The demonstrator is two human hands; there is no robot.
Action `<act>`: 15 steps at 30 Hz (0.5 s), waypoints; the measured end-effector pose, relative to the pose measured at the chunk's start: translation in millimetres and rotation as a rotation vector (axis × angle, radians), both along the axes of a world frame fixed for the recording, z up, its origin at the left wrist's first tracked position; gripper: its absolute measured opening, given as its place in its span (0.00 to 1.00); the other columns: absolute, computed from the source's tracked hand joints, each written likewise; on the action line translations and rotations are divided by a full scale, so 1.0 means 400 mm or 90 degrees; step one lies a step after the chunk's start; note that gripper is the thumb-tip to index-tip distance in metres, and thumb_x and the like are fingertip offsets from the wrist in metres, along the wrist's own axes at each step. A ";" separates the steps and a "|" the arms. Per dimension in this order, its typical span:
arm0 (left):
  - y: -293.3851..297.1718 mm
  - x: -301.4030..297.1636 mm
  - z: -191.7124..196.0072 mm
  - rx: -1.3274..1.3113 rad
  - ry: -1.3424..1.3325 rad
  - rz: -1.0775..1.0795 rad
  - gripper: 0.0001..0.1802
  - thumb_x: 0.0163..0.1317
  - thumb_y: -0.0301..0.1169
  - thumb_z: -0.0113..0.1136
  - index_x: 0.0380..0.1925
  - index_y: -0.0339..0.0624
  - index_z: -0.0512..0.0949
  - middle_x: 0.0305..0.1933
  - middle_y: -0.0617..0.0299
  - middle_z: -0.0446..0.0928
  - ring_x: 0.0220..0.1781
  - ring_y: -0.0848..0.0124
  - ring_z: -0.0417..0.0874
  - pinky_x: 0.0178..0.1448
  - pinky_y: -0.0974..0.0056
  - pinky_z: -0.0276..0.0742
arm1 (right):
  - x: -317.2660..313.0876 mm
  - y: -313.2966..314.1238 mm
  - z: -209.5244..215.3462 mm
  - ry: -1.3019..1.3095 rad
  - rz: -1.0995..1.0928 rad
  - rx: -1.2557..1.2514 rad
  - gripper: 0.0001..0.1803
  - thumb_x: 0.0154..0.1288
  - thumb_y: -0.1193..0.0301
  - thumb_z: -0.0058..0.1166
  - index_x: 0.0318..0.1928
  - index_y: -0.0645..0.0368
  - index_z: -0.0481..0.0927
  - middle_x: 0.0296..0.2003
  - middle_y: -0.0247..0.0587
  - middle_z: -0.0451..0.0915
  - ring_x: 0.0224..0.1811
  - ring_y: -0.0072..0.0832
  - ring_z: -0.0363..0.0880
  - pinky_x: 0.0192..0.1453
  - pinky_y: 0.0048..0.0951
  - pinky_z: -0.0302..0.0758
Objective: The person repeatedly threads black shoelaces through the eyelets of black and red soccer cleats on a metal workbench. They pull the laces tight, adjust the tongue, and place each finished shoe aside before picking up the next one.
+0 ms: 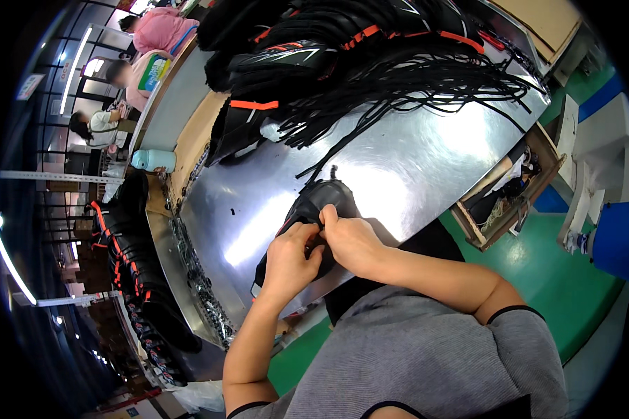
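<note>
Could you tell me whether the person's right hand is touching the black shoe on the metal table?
Touching: the head view shows the right hand with fingertips pressed onto the black shoe.

shiny metal bench (412, 160), green floor (538, 272), wooden box (531, 174) rt, strip lights (75, 66).

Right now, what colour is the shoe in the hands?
Black, the shoe held by both hands on the shiny metal table; seen in the head view.
</note>
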State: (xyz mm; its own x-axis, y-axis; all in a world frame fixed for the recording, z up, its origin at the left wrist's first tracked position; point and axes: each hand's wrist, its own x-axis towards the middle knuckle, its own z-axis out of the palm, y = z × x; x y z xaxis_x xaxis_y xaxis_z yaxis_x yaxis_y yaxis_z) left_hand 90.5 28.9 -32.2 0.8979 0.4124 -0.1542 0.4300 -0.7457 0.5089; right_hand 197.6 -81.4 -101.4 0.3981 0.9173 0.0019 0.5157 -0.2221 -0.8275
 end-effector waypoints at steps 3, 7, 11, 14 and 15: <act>0.001 -0.030 -0.001 0.024 -0.028 -0.011 0.14 0.54 0.18 0.65 0.42 0.37 0.81 0.35 0.54 0.80 0.35 0.59 0.84 0.40 0.61 0.80 | 0.013 -0.023 0.010 0.082 0.014 0.053 0.16 0.69 0.71 0.56 0.47 0.66 0.65 0.27 0.55 0.82 0.34 0.50 0.86 0.37 0.44 0.79; -0.017 -0.095 0.039 0.135 -0.096 -0.081 0.15 0.53 0.18 0.62 0.42 0.40 0.82 0.32 0.56 0.77 0.32 0.56 0.81 0.37 0.55 0.77 | 0.144 -0.181 0.103 0.113 0.146 -0.122 0.17 0.72 0.63 0.55 0.52 0.61 0.69 0.33 0.53 0.83 0.39 0.41 0.86 0.45 0.36 0.79; -0.010 -0.135 0.015 0.187 -0.188 -0.166 0.17 0.52 0.18 0.62 0.44 0.39 0.82 0.33 0.56 0.78 0.33 0.57 0.81 0.37 0.57 0.77 | 0.224 -0.142 0.060 0.263 -0.073 0.113 0.21 0.65 0.63 0.65 0.50 0.60 0.72 0.39 0.44 0.83 0.42 0.29 0.82 0.48 0.29 0.77; -0.013 -0.117 0.033 0.114 -0.157 -0.089 0.14 0.62 0.23 0.61 0.48 0.36 0.81 0.38 0.51 0.81 0.37 0.55 0.83 0.43 0.56 0.79 | 0.185 -0.043 0.049 0.310 -0.065 0.119 0.27 0.54 0.61 0.75 0.45 0.59 0.71 0.36 0.35 0.78 0.37 0.24 0.75 0.40 0.26 0.72; 0.004 -0.122 0.032 0.038 -0.116 -0.050 0.13 0.65 0.26 0.60 0.49 0.36 0.80 0.40 0.50 0.81 0.39 0.56 0.83 0.46 0.57 0.79 | 0.174 -0.010 0.043 0.316 -0.060 0.117 0.27 0.54 0.62 0.75 0.44 0.58 0.71 0.33 0.33 0.75 0.35 0.22 0.72 0.38 0.25 0.70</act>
State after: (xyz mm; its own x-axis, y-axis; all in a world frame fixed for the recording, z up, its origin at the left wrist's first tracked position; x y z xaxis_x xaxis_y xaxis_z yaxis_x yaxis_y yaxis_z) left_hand 41.5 30.4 -19.5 0.9384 0.3437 0.0365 0.2739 -0.8041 0.5277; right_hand 267.4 -85.6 -84.3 0.4727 0.8797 -0.0509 0.0375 -0.0778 -0.9963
